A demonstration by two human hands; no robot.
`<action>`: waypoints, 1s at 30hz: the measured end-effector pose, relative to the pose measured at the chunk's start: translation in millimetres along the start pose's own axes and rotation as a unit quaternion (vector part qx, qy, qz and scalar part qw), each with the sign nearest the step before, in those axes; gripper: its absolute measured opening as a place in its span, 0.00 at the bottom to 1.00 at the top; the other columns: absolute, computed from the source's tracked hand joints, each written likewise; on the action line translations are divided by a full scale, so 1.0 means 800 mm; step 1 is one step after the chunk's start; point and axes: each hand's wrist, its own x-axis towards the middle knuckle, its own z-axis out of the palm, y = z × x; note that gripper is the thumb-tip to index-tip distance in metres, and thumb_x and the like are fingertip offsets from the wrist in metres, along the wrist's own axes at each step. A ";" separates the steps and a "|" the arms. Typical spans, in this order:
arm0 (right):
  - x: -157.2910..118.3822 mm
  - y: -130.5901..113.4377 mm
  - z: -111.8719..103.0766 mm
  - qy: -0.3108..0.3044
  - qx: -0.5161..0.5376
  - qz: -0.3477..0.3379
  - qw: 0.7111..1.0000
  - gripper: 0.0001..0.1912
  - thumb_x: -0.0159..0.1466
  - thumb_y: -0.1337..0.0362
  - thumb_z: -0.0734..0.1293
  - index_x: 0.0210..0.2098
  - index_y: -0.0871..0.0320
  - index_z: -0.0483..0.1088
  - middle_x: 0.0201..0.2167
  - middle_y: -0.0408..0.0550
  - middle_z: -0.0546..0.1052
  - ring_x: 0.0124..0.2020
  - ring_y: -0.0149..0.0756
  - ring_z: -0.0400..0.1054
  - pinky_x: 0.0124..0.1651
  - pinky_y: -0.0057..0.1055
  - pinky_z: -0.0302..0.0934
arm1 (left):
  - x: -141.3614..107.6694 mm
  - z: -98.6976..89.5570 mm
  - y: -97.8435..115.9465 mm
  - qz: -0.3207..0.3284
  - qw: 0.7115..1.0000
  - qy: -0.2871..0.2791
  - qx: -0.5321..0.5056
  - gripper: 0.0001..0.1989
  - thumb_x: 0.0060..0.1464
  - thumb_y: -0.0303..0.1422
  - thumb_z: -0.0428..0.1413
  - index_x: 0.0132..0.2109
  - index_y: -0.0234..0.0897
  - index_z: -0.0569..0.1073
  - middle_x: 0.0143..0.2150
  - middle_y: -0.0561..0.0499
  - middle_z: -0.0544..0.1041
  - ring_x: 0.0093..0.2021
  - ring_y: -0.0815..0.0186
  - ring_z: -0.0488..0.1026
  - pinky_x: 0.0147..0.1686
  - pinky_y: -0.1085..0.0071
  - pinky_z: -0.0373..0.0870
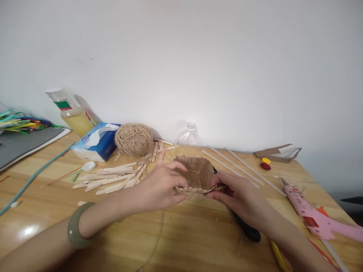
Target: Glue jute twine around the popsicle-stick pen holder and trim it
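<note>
In the middle of the table sits a small brown craft basket [197,169], its wall lined with upright craft sticks whose rounded ends form the rim. My left hand [164,183] grips the near left part of the rim, fingers inside and thumb outside. At the near right, my right hand [239,192] pinches the rim, where twine seems to run along the edge. A loose strand of twine [160,230] trails from below my left hand toward the table's front. Under my right forearm lies a tool with a black handle [247,227], partly hidden.
Loose craft sticks [113,177], a twine ball [134,139], a tissue pack [98,141] and a bottle [75,119] stand left. A cut clear bottle top [190,134] and glue sticks [244,168] lie behind. A pink glue gun [312,211] rests right.
</note>
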 end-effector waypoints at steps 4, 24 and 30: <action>-0.001 0.003 0.000 -0.009 0.001 0.006 1.000 0.07 0.61 0.58 0.64 0.31 0.54 0.64 0.27 0.42 0.71 0.29 0.34 0.66 0.32 0.29 0.58 | -0.002 0.001 0.001 0.003 1.000 0.009 -0.008 0.04 0.51 0.31 0.57 0.30 0.38 0.75 0.34 0.50 0.80 0.50 0.61 0.72 0.63 0.50 0.36; 0.000 0.000 -0.002 -0.006 -0.011 0.000 1.000 0.06 0.60 0.61 0.64 0.30 0.55 0.63 0.27 0.41 0.72 0.29 0.32 0.67 0.32 0.28 0.58 | 0.000 0.003 0.009 -0.018 0.999 0.018 0.045 0.06 0.48 0.35 0.60 0.33 0.39 0.76 0.30 0.50 0.80 0.49 0.55 0.71 0.60 0.45 0.19; 0.000 0.000 -0.001 0.000 -0.012 -0.011 1.000 0.05 0.60 0.63 0.65 0.30 0.55 0.63 0.25 0.39 0.71 0.26 0.31 0.65 0.30 0.27 0.57 | 0.008 0.013 0.020 -0.022 0.997 0.035 0.062 0.08 0.50 0.39 0.59 0.31 0.39 0.77 0.30 0.50 0.81 0.49 0.55 0.70 0.59 0.42 0.19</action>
